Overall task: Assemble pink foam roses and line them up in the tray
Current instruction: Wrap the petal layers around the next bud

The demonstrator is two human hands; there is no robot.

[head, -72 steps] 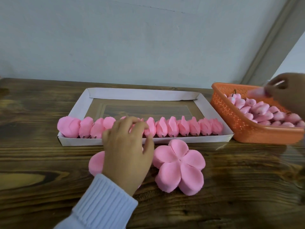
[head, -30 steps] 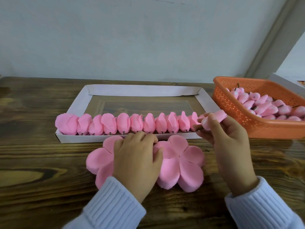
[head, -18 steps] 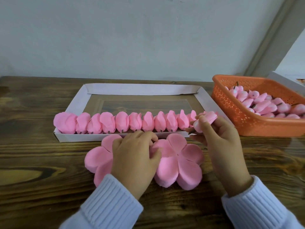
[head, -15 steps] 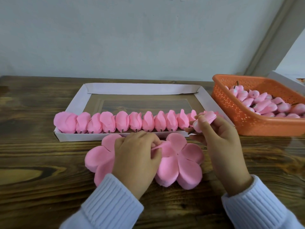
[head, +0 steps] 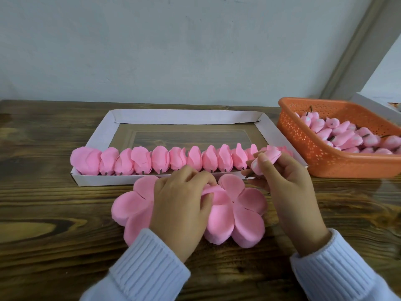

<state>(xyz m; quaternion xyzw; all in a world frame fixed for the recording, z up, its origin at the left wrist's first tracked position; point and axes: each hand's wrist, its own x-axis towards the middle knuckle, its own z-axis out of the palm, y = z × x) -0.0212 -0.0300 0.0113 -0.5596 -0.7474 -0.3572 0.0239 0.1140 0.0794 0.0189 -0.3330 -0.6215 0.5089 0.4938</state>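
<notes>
A white cardboard tray (head: 184, 117) lies on the wooden table with a row of several pink foam roses (head: 160, 158) along its near wall. In front of the tray lie two stacks of flat pink petal sheets, the left stack (head: 130, 205) and the right stack (head: 245, 211). My left hand (head: 182, 205) rests on them and pinches up the edge of a petal sheet (head: 213, 189) from the right stack. My right hand (head: 288, 183) holds a pink rose bud (head: 265, 159) on a short dark stem, just above the tray's near right corner.
An orange perforated basket (head: 303, 153) with several pink buds (head: 351, 135) stands at the right of the tray. A grey wall runs behind the table. Both my sleeves are pale blue knit.
My right hand brought a bud from the orange basket to the tray's near right corner. My left hand's fingers have curled and lifted a petal sheet's edge from the right stack.
</notes>
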